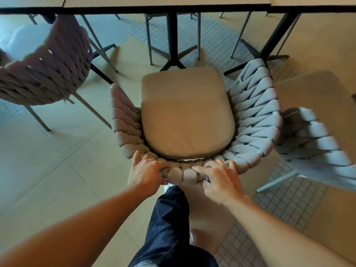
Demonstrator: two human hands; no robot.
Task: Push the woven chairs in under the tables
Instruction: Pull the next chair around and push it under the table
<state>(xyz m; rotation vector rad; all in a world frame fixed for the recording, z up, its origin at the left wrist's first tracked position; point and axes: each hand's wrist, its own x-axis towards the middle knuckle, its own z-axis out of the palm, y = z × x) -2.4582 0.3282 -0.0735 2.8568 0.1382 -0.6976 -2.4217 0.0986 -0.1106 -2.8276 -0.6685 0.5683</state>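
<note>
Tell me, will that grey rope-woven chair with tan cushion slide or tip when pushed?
The grey rope-woven chair likely slides on the smooth floor. Left hand and right hand grip its backrest rim; pushing there might tilt it.

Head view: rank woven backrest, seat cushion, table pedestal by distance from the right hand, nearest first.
1. woven backrest: gripped by the right hand, at the near edge.
2. seat cushion: just ahead, centre.
3. table pedestal: farthest, beyond the cushion's front, top centre.
</note>
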